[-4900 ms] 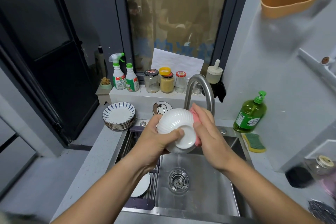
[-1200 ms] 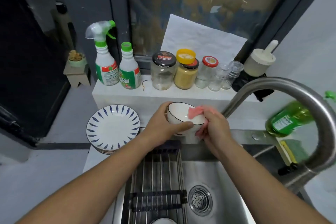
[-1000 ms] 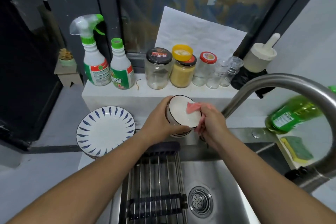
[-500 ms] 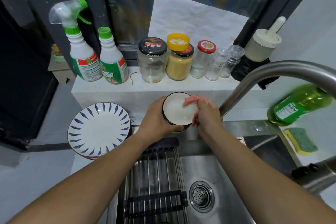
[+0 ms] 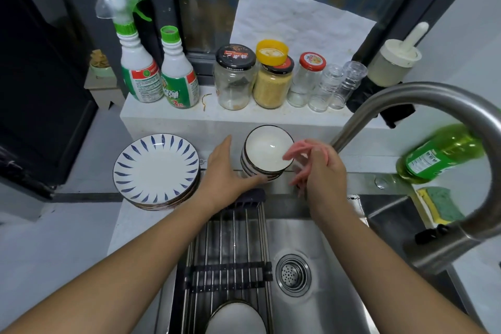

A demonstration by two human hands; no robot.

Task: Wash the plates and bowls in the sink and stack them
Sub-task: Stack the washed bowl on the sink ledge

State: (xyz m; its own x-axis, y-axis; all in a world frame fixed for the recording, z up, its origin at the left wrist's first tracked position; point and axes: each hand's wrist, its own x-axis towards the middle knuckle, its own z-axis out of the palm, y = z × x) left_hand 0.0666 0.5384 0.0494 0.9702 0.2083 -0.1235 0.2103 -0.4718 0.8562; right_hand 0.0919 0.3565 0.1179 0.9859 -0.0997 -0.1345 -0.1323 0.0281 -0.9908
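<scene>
A white bowl with a dark rim (image 5: 267, 153) sits upright on top of a stack of bowls on the ledge behind the sink. My left hand (image 5: 225, 171) lies against the stack's left side, thumb lifted away and fingers stretched along the base. My right hand (image 5: 322, 171) is just right of the bowl and grips a pink cloth (image 5: 298, 148). To the left stands a stack of blue-patterned plates (image 5: 156, 171). Another white dish (image 5: 235, 317) lies on the roll-up rack (image 5: 230, 252) at the sink's near end.
The steel sink (image 5: 325, 293) with its drain (image 5: 294, 275) is below my arms. The faucet (image 5: 406, 95) arches over on the right. Spray bottles (image 5: 138, 73) and jars (image 5: 235, 81) line the shelf behind. A green soap bottle (image 5: 439, 154) and sponge (image 5: 439, 206) sit at right.
The bowl has come down from a tilted hold onto the bowl stack. My left thumb has let go of its rim, and my right hand with the cloth has drawn out of the bowl.
</scene>
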